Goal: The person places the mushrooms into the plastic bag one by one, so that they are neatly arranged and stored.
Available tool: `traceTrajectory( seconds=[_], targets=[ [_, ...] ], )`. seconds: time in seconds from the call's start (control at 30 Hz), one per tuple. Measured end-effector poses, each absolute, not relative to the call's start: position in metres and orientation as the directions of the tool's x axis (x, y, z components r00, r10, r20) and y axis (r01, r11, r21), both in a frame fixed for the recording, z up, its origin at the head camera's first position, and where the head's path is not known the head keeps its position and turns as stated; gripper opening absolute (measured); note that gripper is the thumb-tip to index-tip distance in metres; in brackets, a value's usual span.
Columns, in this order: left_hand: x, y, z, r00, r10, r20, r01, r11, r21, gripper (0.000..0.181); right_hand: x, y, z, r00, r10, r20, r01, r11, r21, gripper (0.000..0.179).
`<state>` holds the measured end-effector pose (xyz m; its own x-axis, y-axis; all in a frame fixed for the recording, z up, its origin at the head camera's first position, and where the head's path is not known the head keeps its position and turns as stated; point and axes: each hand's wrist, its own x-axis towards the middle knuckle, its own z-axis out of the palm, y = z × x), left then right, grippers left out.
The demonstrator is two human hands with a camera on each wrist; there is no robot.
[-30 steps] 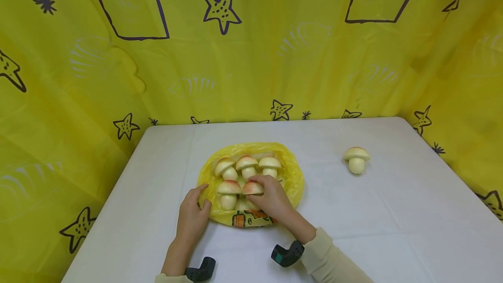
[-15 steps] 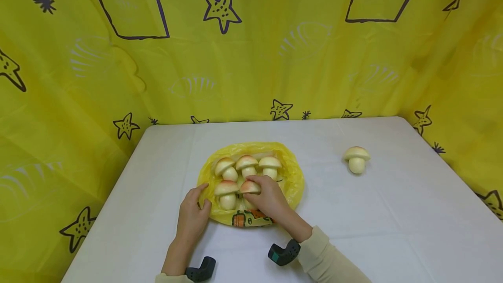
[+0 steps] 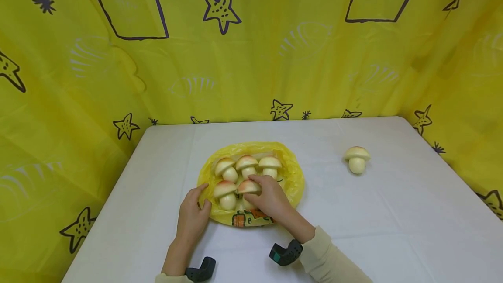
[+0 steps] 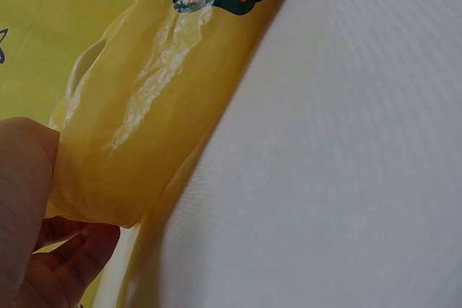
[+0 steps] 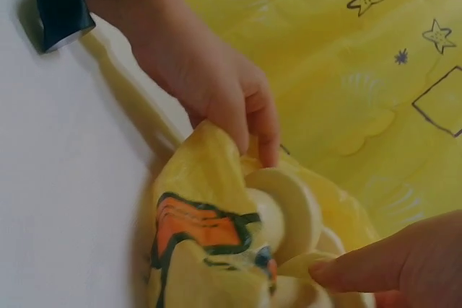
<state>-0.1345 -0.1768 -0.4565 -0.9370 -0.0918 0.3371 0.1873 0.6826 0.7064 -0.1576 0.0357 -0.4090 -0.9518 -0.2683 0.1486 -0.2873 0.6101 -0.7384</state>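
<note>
My right hand (image 3: 273,198) pinches the cap of a toy mushroom (image 3: 248,186) in the front row inside a rounded yellow plastic bag (image 3: 292,165). To its left stands another cream mushroom (image 3: 225,189) with a reddish cap, and several more line the back row. My left hand (image 3: 191,213) grips the bag's left edge between thumb and fingers, as the left wrist view shows with the yellow plastic (image 4: 144,128) in the hand (image 4: 25,200). In the right wrist view, the right thumb (image 5: 325,273) lies on the held cap; its stem is partly hidden.
One more toy mushroom (image 3: 356,160) lies apart on the white table (image 3: 393,213), toward the back right. Yellow patterned sheeting (image 3: 251,56) surrounds the table at the back and sides. Dark wrist devices (image 3: 286,252) sit on both wrists.
The right hand has shifted the gripped mushroom slightly left, up against its neighbour. The neighbouring mushroom has moved a little left and tilted. The left hand has stayed in place.
</note>
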Motion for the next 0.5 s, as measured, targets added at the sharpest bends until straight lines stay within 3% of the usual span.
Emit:
traceTrajectory(
  seconds=[0.5],
  targets=[
    [-0.135,-0.177,-0.457,-0.935,-0.089,0.342,0.193,0.682,0.705,0.037,-0.159,0.072,-0.376,-0.971,-0.145,0.189,-0.238,0.618,-0.749,0.044]
  ],
)
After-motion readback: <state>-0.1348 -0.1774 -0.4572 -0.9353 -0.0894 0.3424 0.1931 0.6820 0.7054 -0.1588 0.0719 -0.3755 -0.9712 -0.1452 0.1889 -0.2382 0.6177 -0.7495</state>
